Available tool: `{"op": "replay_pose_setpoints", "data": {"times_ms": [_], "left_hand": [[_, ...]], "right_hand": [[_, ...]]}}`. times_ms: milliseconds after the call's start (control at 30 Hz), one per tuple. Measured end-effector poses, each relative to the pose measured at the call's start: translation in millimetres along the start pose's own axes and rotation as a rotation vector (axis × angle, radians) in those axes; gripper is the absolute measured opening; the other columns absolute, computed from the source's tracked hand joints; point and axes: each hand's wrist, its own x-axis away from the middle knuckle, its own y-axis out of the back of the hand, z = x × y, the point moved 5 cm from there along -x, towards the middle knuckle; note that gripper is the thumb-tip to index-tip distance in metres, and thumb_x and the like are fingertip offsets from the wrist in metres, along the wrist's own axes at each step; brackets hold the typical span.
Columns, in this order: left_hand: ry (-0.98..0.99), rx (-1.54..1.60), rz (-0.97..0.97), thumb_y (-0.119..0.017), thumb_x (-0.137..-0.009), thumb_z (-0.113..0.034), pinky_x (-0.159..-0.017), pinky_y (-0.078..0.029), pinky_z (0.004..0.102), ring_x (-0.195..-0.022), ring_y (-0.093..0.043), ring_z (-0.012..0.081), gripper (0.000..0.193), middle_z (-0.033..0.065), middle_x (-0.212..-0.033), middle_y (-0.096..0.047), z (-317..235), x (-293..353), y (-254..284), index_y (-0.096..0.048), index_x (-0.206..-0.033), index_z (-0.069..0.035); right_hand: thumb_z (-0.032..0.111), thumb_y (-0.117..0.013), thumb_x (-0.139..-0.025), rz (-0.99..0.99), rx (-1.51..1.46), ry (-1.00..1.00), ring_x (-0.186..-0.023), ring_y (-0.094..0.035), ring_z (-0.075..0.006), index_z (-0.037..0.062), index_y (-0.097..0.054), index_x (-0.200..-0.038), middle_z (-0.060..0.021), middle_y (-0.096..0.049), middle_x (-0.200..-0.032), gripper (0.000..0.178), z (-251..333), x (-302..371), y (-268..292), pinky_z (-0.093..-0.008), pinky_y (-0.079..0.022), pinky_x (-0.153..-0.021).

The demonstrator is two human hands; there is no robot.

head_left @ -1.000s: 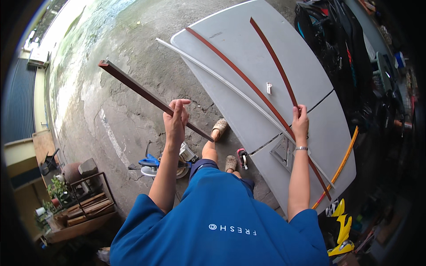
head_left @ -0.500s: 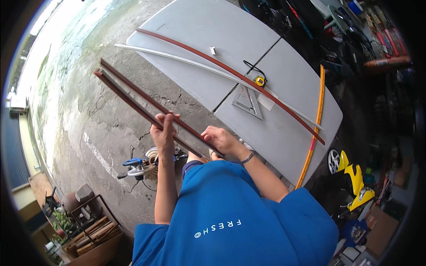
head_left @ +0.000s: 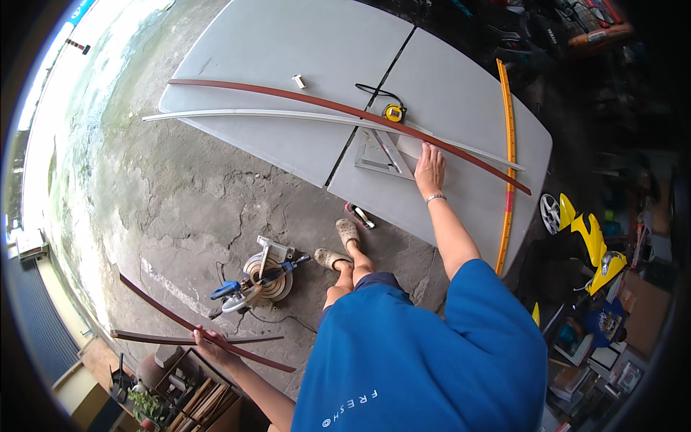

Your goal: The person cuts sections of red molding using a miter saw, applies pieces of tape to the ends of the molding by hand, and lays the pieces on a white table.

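Head view: lower left, left hand (head_left: 209, 344) grips two brown strips (head_left: 151, 337); right hand (head_left: 430, 171) seemingly reaches for a longer strip (head_left: 338, 106), grip unclear; taking it needs a pinch.

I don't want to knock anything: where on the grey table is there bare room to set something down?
The table is bare beyond the small white piece, and between the tape measure and orange ruler. It is crowded near the right hand, where the long brown strip, pale strip and metal square lie close together.
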Motion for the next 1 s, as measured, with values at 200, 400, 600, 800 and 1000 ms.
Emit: {"op": "replay_pose_setpoints", "data": {"times_ms": [200,400,600,800,1000], "left_hand": [[0.027,-0.024,-0.038,-0.059,-0.098,-0.035,-0.044,-0.034,0.0187,-0.053,-0.047,0.0049,0.027,-0.0023,-0.065,-0.051,3.0,10.2,28.4,-0.061,-0.099,-0.009],[0.033,-0.044,-0.036,-0.06,-0.098,-0.034,-0.045,-0.035,0.019,-0.054,-0.048,0.0053,0.026,-0.0016,-0.066,-0.052,10.7,6.6,21.9,-0.06,-0.1,-0.008],[0.074,-0.069,0.062,-0.06,-0.098,-0.033,-0.048,-0.035,0.0191,-0.054,-0.047,0.0058,0.026,-0.0017,-0.066,-0.052,10.8,16.1,-23.3,-0.058,-0.102,-0.007],[0.077,-0.126,0.07,-0.062,-0.095,-0.034,-0.047,-0.034,0.0188,-0.051,-0.045,0.0053,0.026,-0.003,-0.062,-0.048,20.5,12.9,-27.7,-0.059,-0.099,-0.008],[0.108,-0.147,0.048,-0.063,-0.095,-0.033,-0.044,-0.033,0.0188,-0.049,-0.045,0.0062,0.027,-0.0013,-0.061,-0.05,22.8,13.8,-37.3,-0.057,-0.1,-0.007]], "right_hand": [[0.014,-0.061,-0.09,-0.085,0.034,0.071,-0.116,-0.052,-0.027,0.0122,-0.052,-0.131,-0.0073,-0.055,-0.122,0.041,-3.1,-11.7,-2.2,-0.043,-0.042,-0.096],[0.015,-0.063,-0.09,-0.214,0.05,0.148,-0.113,-0.053,-0.0236,0.0154,-0.054,-0.131,-0.0038,-0.055,-0.121,0.042,0.4,-26.2,17.3,-0.0419,-0.044,-0.094],[0.024,-0.066,-0.09,-0.097,0.072,0.162,-0.107,-0.055,-0.0233,0.0167,-0.054,-0.131,-0.0032,-0.056,-0.114,0.043,-17.5,-48.3,23.2,-0.0416,-0.043,-0.092],[0.018,-0.058,-0.096,0.063,-0.073,0.3,-0.099,-0.06,-0.0255,0.0099,-0.058,-0.106,-0.0076,-0.061,-0.102,0.013,-41.2,-75.1,24.1,-0.0413,-0.044,-0.086],[0.014,-0.056,-0.097,-0.003,-0.183,0.24,-0.101,-0.059,-0.0298,0.0076,-0.056,-0.109,-0.0098,-0.061,-0.103,0.013,-66.0,-112.7,36.6,-0.0431,-0.045,-0.085]]}}
